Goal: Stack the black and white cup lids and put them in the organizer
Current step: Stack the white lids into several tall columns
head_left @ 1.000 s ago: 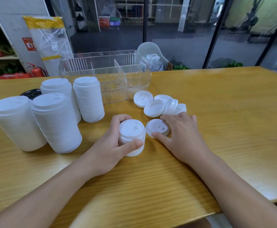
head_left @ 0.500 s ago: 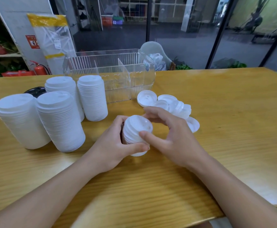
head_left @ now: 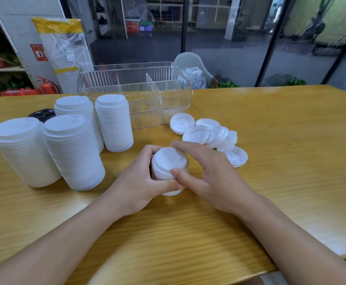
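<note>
A short stack of white cup lids [head_left: 169,160] stands on the wooden table [head_left: 291,140] in front of me. My left hand [head_left: 135,186] grips its side from the left. My right hand [head_left: 211,177] pinches the top lid's rim between thumb and fingers from the right. Several loose white lids [head_left: 207,132] lie scattered just behind my right hand. Tall stacks of white lids [head_left: 71,153] stand at the left, with a black lid [head_left: 42,114] partly hidden behind them. The clear divided organizer [head_left: 168,99] sits at the back, holding no lids.
A yellow-and-clear plastic bag [head_left: 65,52] leans behind the organizer's left end. A pale chair back [head_left: 188,60] shows beyond the table's far edge. The near table edge runs under my forearms.
My right hand lifted a loose lid from the table, carried it left and set it on top of the short stack. My left hand kept hold of the stack.
</note>
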Available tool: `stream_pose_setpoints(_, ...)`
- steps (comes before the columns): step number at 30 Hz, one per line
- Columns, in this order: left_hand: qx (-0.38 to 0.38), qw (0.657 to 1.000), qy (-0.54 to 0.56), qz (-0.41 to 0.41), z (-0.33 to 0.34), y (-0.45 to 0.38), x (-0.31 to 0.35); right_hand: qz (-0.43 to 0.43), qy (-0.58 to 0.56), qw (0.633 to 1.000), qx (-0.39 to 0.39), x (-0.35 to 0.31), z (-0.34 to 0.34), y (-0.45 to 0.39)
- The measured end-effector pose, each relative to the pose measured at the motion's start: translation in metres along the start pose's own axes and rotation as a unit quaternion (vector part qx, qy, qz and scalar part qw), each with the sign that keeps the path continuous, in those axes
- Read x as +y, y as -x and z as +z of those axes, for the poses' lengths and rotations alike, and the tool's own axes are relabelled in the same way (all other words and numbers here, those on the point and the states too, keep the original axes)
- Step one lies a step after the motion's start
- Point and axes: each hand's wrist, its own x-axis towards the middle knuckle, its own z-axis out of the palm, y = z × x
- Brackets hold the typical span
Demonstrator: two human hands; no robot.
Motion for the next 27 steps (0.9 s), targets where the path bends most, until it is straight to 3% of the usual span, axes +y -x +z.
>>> stream_pose_setpoints(6, -0.003, 1.0, -0.005, 0.004, 0.001, 0.0, 0.0, 0.004, -0.004, 1.0, 0.013, 0.003, 0.002, 0.001)
stream_pose_setpoints(9, -0.003, 0.999, -0.026, 0.02, 0.001, 0.001, 0.003, 0.019, -0.058, 0.998, 0.012, 0.002, -0.002, -0.002)
stream_pose_setpoints(11, -0.009, 0.999, -0.037, 0.031, 0.003, 0.003, 0.006, 0.019, -0.068, 0.996, 0.052, 0.01, -0.009, -0.01)
stream_pose_setpoints(13, -0.016, 0.998, -0.045, 0.031, 0.004, 0.004, 0.007, -0.013, 0.088, 0.99, 0.11, 0.028, -0.018, -0.025)
stream_pose_setpoints(15, -0.017, 0.998, -0.047, 0.029, 0.003, 0.004, 0.008, -0.045, 0.302, 0.946, 0.108, 0.05, -0.024, -0.039)
stream_pose_setpoints(18, -0.018, 0.998, -0.05, 0.026, 0.002, 0.006, 0.008, -0.039, 0.41, 0.909, 0.067, 0.073, -0.019, -0.049)
stream_pose_setpoints(23, -0.022, 0.999, -0.035, 0.028, 0.001, 0.006, 0.008, -0.082, 0.334, 0.929, 0.134, 0.077, -0.015, -0.05)
stream_pose_setpoints(27, -0.023, 0.999, -0.037, 0.029, 0.0, 0.005, 0.008, -0.078, 0.266, 0.951, 0.141, 0.066, -0.013, -0.048)
